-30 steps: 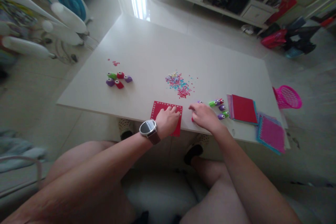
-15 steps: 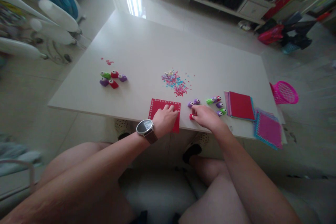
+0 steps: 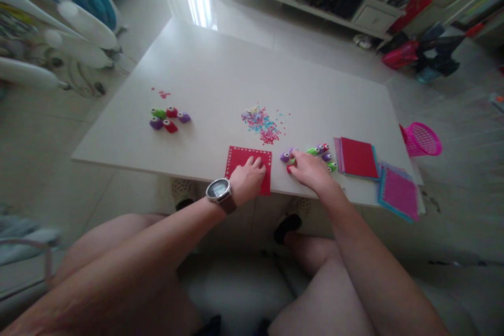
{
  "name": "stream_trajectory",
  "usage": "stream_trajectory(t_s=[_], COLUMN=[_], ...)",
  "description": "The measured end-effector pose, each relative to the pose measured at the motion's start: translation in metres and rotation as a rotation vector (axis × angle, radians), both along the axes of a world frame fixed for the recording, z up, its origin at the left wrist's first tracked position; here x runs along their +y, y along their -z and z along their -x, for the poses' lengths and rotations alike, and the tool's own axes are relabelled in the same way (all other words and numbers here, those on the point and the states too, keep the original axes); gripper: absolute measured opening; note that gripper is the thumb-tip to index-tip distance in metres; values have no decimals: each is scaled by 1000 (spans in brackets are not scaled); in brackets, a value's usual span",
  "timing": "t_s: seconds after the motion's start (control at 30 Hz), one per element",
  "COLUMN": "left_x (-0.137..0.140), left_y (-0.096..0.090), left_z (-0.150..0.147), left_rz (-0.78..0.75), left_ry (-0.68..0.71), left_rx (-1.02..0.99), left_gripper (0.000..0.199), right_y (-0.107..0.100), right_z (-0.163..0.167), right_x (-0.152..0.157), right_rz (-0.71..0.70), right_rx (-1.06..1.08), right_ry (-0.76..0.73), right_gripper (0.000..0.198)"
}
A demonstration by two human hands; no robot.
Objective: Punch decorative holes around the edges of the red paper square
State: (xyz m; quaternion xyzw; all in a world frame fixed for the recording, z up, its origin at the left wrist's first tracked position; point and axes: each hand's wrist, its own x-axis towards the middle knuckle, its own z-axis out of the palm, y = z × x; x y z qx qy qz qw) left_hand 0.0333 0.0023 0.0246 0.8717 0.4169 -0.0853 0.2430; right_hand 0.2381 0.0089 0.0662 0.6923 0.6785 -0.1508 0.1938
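Observation:
A red square sheet of paper (image 3: 244,156) with small cut-outs along its edges lies at the table's front edge. My left hand (image 3: 249,178), a watch on its wrist, rests on it with fingers spread. To the right, my right hand (image 3: 311,169) curls its thumb and fingers around a small green paper punch (image 3: 293,161), partly hidden by the fingers. A red punch (image 3: 289,169) touches or nearly touches the thumb. Purple punches (image 3: 284,157) sit just beyond the fingertips, and several more punches (image 3: 314,151) stand behind the hand.
Tiny coloured paper cut-outs (image 3: 262,125) lie mid-table. Several punches (image 3: 170,126) and red bits (image 3: 164,95) are at the left. Stacked coloured paper (image 3: 359,157) and edge-punched sheets (image 3: 399,192) lie at the right, near a pink basket (image 3: 423,139).
My right hand has shifted slightly away from me, its fingertips now near the purple punches. The red punch also sits a little farther up. My left hand stays on the red sheet.

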Motion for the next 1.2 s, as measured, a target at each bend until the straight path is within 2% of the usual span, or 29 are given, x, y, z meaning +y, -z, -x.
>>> stream_trajectory(t_s=[0.47, 0.67, 0.97, 1.2], left_x=[5, 3, 1, 5], left_y=[-10, -14, -8, -13], left_z=[0, -1, -2, -2], left_rz=[11, 20, -17, -5], left_ry=[22, 14, 11, 17], left_rx=[22, 48, 41, 46], left_gripper=[30, 31, 30, 30], right_y=[16, 10, 10, 16], right_z=[-3, -19, -22, -20], right_x=[7, 9, 6, 13], right_rz=[-34, -116, -96, -51], right_rx=[96, 75, 51, 88], right_ry=[-73, 5, 62, 16], right_gripper=[26, 33, 35, 35])
